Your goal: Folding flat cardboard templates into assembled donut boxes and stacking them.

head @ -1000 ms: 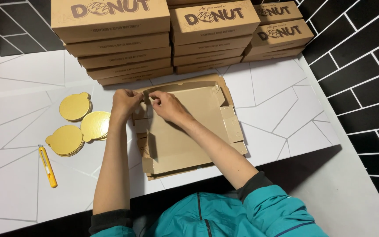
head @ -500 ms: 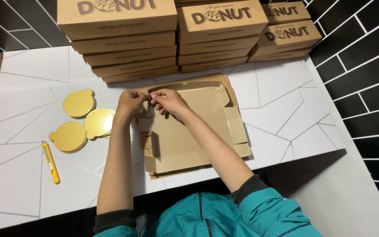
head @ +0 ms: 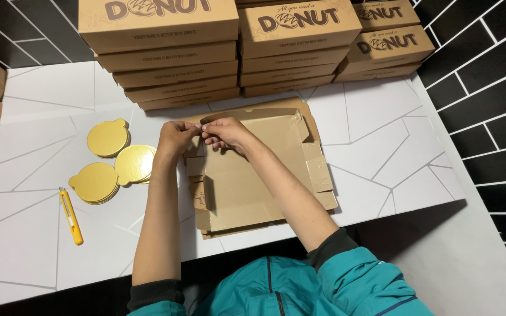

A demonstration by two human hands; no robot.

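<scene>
In the head view, the left hand [head: 174, 137] and the right hand [head: 225, 132] both pinch the top flap of a flat cardboard box [head: 259, 175], which lies on the white desk [head: 382, 146]. If they pull unevenly, I think the flap may tear or crease wrongly. Stacked boxes [head: 165, 52] stand behind; gold discs [head: 108, 138] and a yellow cutter [head: 70, 215] lie to the left. Black tiled walls [head: 487, 64] surround the desk.
</scene>
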